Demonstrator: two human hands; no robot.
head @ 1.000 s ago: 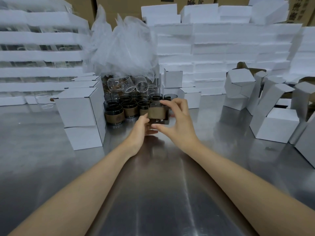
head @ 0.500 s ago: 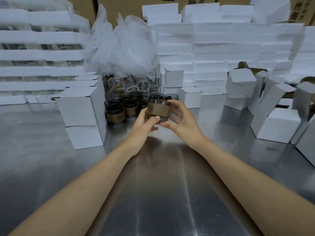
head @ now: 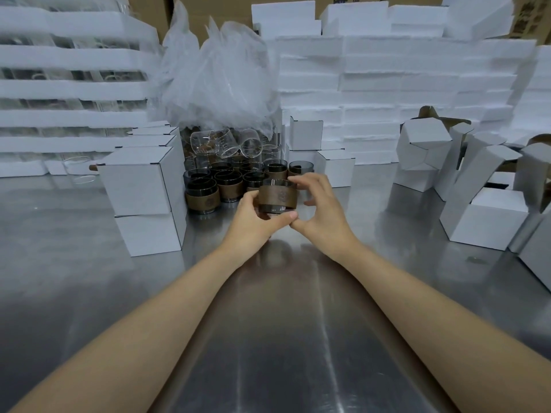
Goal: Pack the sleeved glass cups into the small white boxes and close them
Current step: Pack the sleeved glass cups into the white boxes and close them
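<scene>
A dark glass cup with a brown sleeve (head: 278, 197) is held upright just above the steel table, in front of me. My left hand (head: 255, 223) grips its left side and underside with the thumb along the bottom. My right hand (head: 320, 216) holds its right side, fingers curled round the rim and back. Behind it stands a cluster of several more sleeved cups (head: 208, 189). Closed small white boxes (head: 143, 186) are stacked two high at the left. Open, unfilled white boxes (head: 489, 216) stand and lean at the right.
A clear plastic bag (head: 217, 84) covers bare glass cups (head: 226, 143) behind the cluster. White foam trays (head: 387, 93) are stacked along the back and left. The steel table (head: 277, 338) stretches toward me beneath my forearms.
The cup was lifted off the cluster's front edge and brought slightly toward me; both hands have shifted round it, and its sleeve logo now faces me.
</scene>
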